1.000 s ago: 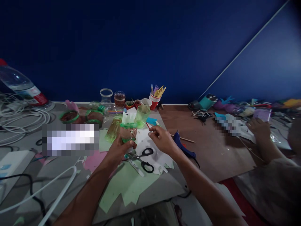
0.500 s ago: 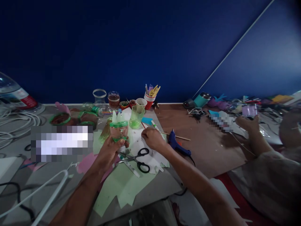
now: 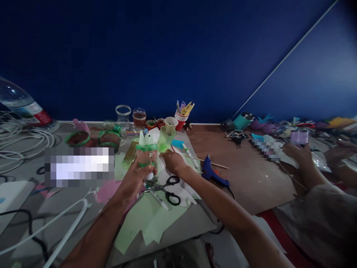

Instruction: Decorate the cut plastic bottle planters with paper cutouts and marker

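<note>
In my left hand (image 3: 141,171) is a small cut plastic bottle cup (image 3: 147,155), upright, with green bands, pointed pale green paper pieces at its rim and a white cap below. My right hand (image 3: 173,162) is closed, its fingers curled down over white paper beside the cup; whatever the fingertips hold is hidden. Just behind it stands a green-tinted cut plastic bottle piece (image 3: 166,139). Black-handled scissors (image 3: 167,186) lie in front of my hands, across a white marker (image 3: 159,200). Beneath them is pale green cut paper (image 3: 150,223).
A blue glue gun (image 3: 213,173) and a wooden stick (image 3: 216,163) lie right of my hand. Red and white cups (image 3: 182,121) hold utensils at the back. A large bottle (image 3: 28,108) and white cables (image 3: 41,139) lie left. A co-worker's hands (image 3: 299,156) work at right.
The view has shifted slightly, so most things appear further right. My right hand has moved left, nearer to the cup. My left hand still grips the cup, whose white cap now shows.
</note>
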{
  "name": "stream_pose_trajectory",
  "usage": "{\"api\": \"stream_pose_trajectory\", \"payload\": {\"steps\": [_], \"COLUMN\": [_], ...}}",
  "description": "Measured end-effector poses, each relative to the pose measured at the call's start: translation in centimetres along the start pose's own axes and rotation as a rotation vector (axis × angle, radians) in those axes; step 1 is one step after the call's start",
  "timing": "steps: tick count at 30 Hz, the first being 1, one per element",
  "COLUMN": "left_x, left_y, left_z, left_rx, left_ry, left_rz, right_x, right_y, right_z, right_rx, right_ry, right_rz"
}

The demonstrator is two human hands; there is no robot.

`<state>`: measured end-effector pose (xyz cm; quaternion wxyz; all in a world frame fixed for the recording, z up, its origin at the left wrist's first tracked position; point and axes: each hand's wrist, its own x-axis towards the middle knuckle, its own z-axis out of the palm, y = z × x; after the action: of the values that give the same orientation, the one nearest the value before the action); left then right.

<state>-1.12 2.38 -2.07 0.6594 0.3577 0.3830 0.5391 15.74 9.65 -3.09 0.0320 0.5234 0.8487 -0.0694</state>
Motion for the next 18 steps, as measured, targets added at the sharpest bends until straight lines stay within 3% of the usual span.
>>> {"api": "stream_pose_trajectory", "payload": {"steps": [8, 14, 18], "left_x": [-0.1, -0.1, 0.0], "left_y": [0.2, 0.0, -0.2], "left_z": [0.2, 0.1, 0.0], "left_rx": [0.004, 0.001, 0.024], "left_ry": [0.006, 0.028, 0.017], "left_rz": [0.004, -0.015, -0.024], "right_x": [0.6, 0.2, -1.0], "right_y": [0.4, 0.6, 1.2], "right_z": [0.5, 0.4, -0.9], "right_rx": [0.040, 0.163, 0.277], "right_ry": [0.023, 0.127, 0.221], "right_rz": [-0.006, 0.028, 0.001]}}
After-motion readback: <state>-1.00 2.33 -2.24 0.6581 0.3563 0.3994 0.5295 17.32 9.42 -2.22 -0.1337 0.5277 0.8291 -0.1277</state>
